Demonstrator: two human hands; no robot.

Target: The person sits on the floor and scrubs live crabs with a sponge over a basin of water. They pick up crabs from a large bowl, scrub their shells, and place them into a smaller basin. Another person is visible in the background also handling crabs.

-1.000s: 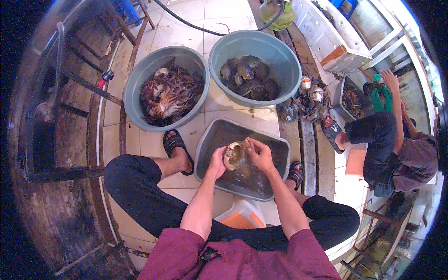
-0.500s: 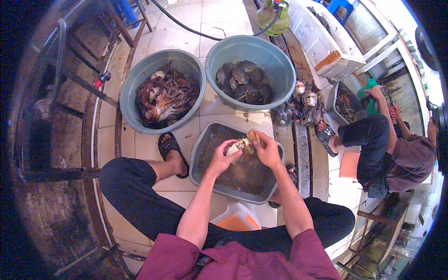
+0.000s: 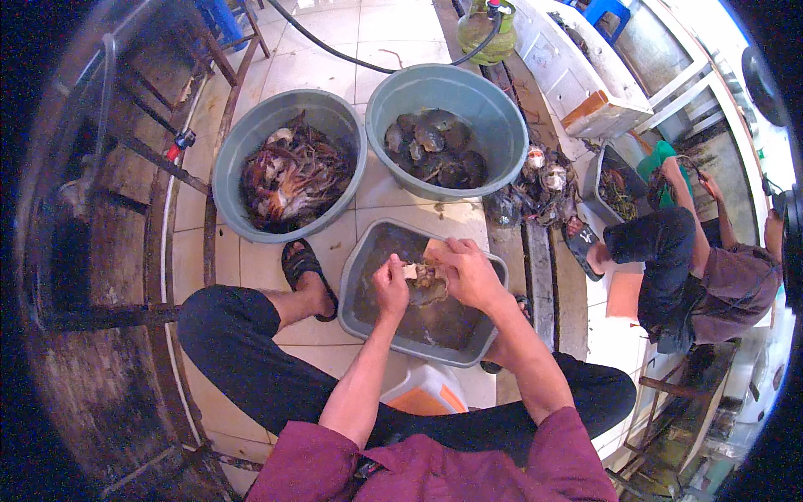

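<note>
Above a grey rectangular tub (image 3: 362, 316) of murky water, my two hands come close together. Pale and brown, what looks like a crab (image 3: 427, 287) is between them, its details partly covered by fingers. My left hand (image 3: 390, 289) is closed on the crab's pale left end. A tan, flat-sided piece (image 3: 433, 248) shows at the fingertips of my right hand (image 3: 470, 274), which is closed around it, over the crab's right side; I cannot make out its kind.
A round basin (image 3: 224, 180) of reddish crab parts stands far left; another basin (image 3: 375, 138) holds dark crabs in water. Tied crabs (image 3: 548, 188) lie by the floor channel. A person (image 3: 719, 276) sits at right near a grey crate (image 3: 595, 188). A green gas cylinder (image 3: 485, 38) stands behind.
My left hand has moved slightly left and turned, with its fingers curled tighter. My right hand has rolled over the crab, and the tan piece has shifted left. The other person's hands have moved.
</note>
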